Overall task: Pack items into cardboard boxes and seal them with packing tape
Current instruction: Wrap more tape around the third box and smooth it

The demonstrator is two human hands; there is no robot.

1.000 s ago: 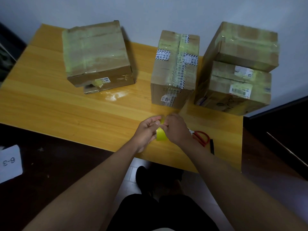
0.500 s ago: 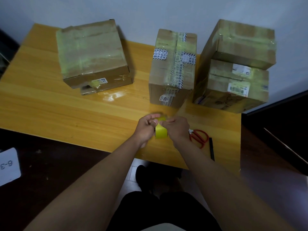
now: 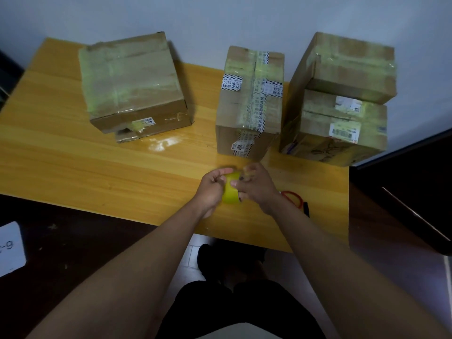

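Tape roll (image 3: 231, 192) sits gripped between both hands at the table's (image 3: 73, 167) 6 o'clock edge: left hand (image 3: 211, 189) curled round it, right hand (image 3: 254, 185) now pinching at its rim, fingers shifted upward, probably lifting the free end. Sealed boxes (image 3: 249, 101) wait at 12 o'clock.

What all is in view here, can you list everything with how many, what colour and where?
Table: one, yellow wood, fills the middle of the view.
Cardboard boxes: four, brown with greenish tape; one at back left, one at back centre, two stacked at back right.
Tape roll: one, yellow, held above the table's near edge.
Scissors: one, red handles, on the table behind the right wrist.
Dark marker-like stick: one, black, beside the scissors.
White card: one, lower left on a dark surface.
Left hand: grips the tape roll.
Right hand: fingers pinch at the tape roll.
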